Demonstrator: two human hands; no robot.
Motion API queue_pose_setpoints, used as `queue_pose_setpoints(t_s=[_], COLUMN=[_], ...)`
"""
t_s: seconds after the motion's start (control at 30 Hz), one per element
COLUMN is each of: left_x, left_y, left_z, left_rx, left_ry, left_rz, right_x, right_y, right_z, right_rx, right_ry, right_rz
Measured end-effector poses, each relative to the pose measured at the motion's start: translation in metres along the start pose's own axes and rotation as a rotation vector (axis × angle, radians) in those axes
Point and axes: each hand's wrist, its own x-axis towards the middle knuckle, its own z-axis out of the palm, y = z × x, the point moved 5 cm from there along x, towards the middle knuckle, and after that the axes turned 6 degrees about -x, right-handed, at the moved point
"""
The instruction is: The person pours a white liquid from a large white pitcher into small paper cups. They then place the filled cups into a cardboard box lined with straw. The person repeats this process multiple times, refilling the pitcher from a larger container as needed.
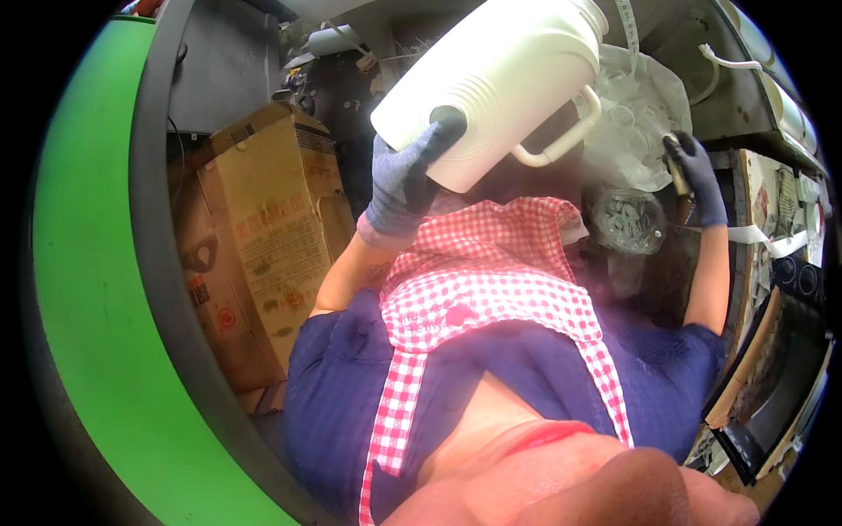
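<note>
My left hand, in a grey-blue glove, grips a white plastic jug near its base end. The thumb presses on a round recess there. The jug is tilted, with its neck toward the upper right and its loop handle facing right. Off to the right, my right hand wears a dark glove and is closed around a small tool with a pale, wood-like handle. The tool's kind is unclear. Beside that hand lies an open clear plastic bag with several translucent ring-like pieces.
A plastic-lined tub holds small pieces below the bag. Cardboard boxes stand at left, beside a green panel with a dark edge. More white cylindrical items line the shelf at right. A white strap stretches near my right forearm.
</note>
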Motion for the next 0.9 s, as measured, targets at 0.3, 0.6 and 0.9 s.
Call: queue_pose_setpoints(t_s=[0.3, 0.6, 0.9], left_x=[-0.007, -0.011, -0.005], left_y=[-0.017, -0.010, -0.014], left_z=[0.010, 0.008, 0.006], left_rx=[-0.001, 0.169, 0.050], left_ry=[0.009, 0.006, 0.031], left_rz=[-0.109, 0.061, -0.026], right_x=[-0.142, -0.136, -0.133], right_y=[-0.274, -0.280, -0.285], right_z=[0.125, 0.136, 0.133], right_rx=[-0.440, -0.564, -0.580], right_ry=[0.287, 0.218, 0.213], right_rz=[-0.978, -1.042, -1.043])
